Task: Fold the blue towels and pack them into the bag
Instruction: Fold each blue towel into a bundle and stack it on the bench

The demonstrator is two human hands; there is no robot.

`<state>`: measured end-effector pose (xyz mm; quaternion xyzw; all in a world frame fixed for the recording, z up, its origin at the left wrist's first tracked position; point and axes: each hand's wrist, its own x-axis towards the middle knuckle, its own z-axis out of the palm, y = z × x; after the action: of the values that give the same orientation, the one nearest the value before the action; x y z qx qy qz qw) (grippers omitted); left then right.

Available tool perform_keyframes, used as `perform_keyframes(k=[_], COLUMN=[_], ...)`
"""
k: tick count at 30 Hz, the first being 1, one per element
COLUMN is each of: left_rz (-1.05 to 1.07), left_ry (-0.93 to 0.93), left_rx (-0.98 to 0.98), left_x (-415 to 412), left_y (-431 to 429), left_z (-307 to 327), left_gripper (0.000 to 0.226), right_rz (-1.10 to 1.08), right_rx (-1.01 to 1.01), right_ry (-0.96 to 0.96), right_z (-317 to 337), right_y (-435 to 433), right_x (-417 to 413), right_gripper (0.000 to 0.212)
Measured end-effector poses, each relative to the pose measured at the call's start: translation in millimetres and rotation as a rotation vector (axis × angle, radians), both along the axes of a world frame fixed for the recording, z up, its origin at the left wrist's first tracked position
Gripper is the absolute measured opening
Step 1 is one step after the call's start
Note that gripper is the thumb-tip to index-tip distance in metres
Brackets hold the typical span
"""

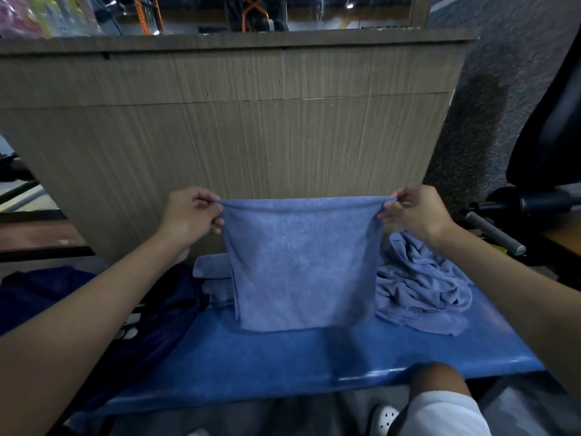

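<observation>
blue towel (pixel 301 265) hangs over the bench's (pixel 283 366) middle, mid-fold, my left hand (pixel 188 215) and right hand (pixel 415 212) each pinching a top corner. next i'd guess lay it flat, fold again.

A blue towel (pixel 301 265) hangs doubled and upright, crumpled towels (pixel 421 287) to its right, perhaps a dark bag (pixel 151 309) at left.

I see my left hand (pixel 191 215) and right hand (pixel 415 212) each pinching a top corner of a blue towel (pixel 301 262), which hangs over the blue bench (pixel 283 357). Crumpled towels (pixel 421 281) lie at the bench's right edge, and a dark bag (pixel 94 309) at its left.
</observation>
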<state>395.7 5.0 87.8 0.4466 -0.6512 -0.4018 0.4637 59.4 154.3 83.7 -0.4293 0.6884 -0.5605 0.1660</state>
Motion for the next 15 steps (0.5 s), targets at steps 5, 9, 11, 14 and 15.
perform_keyframes(k=[5, 9, 11, 14, 15], left_rz=[0.003, -0.035, -0.074, -0.176, -0.198], left_ry=[0.111, 0.045, -0.071, -0.231, -0.273], left_rx=[-0.087, -0.089, -0.034, 0.082, 0.116], left_x=[-4.9, 4.9, 13.8, 24.5, 27.8], left_y=[1.9, 11.6, 18.3, 35.6, 42.8], left_z=[19.5, 13.7, 0.8, -33.3, -49.1], left_gripper=[0.015, 0.016, 0.014, 0.011, 0.012], right_rz=[-0.016, -0.031, -0.021, 0.075, 0.125], right_rx=[-0.100, -0.085, -0.038, 0.091, 0.158], right_ry=[0.034, 0.097, 0.115, 0.132, 0.150], right_z=[9.9, 1.3, -12.2, -50.2, -66.4], right_y=[-8.1, 4.7, 16.6, 37.7, 45.3], right_x=[0.1, 0.9, 4.1, 8.9, 10.5], right_gripper=[0.014, 0.010, 0.006, 0.018, 0.022])
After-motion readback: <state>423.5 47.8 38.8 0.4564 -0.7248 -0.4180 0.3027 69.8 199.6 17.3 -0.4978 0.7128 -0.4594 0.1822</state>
